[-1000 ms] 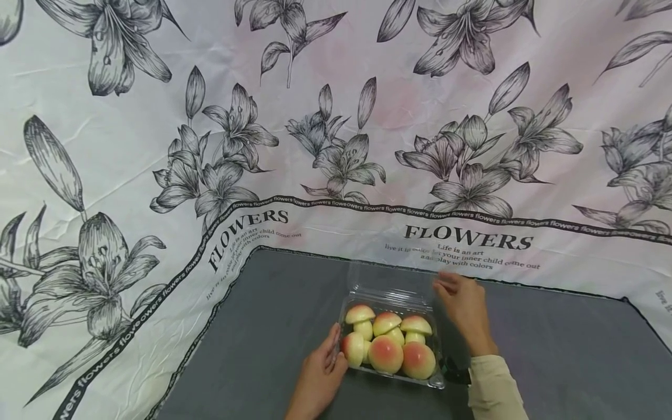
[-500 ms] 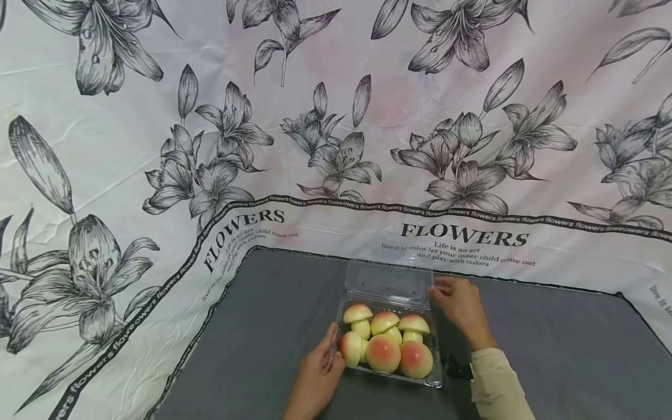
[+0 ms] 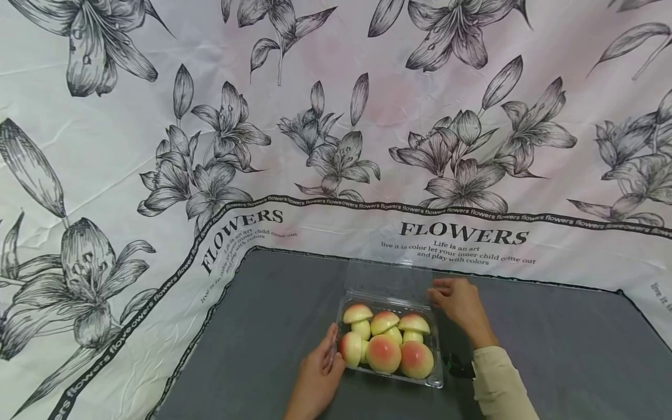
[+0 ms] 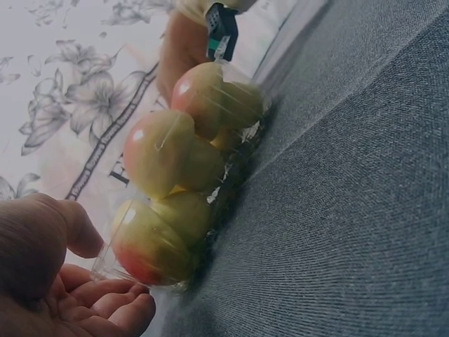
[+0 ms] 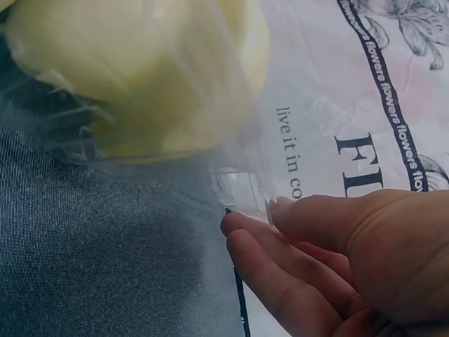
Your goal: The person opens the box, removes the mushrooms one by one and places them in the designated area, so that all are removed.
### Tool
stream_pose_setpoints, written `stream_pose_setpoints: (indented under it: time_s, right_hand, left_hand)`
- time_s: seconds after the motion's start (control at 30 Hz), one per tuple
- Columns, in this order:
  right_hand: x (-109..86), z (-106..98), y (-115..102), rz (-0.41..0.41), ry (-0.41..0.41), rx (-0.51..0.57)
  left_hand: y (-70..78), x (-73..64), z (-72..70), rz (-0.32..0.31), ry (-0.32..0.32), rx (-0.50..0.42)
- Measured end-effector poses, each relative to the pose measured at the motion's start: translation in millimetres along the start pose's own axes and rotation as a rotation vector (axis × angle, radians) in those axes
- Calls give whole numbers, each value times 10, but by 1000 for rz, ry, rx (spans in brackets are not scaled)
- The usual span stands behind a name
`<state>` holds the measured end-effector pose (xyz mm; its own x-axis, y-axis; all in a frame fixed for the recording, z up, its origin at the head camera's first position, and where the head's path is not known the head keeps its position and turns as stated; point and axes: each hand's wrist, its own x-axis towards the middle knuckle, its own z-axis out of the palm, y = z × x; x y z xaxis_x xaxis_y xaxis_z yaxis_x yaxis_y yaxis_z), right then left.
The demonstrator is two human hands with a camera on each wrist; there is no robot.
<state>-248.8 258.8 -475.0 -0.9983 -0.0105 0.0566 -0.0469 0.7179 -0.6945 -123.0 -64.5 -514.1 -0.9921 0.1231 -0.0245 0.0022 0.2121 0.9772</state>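
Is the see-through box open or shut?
The box is open: its lid is up at the back, pinched by the right hand, and six mushroom shapes lie uncovered.

Bare L hand (image 3: 319, 373) comes up from bottom edge of head view, thumb & bent fingers opp. each other in a grip. Bare R hand (image 3: 462, 308) is farther fwd, fingers pointing L, thumb & index tips in a pinch; beige cloth sleeve (image 3: 501, 385) ends nr R wrist (image 3: 484, 338).
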Motion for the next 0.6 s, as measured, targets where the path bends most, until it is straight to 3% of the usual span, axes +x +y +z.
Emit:
stream_pose_setpoints:
  time_s: [0.6]
  right_hand:
    - [-1,5,73,-21,-86,-23]
  left_hand:
    - [-8,-54,20,-8,-3,-20]
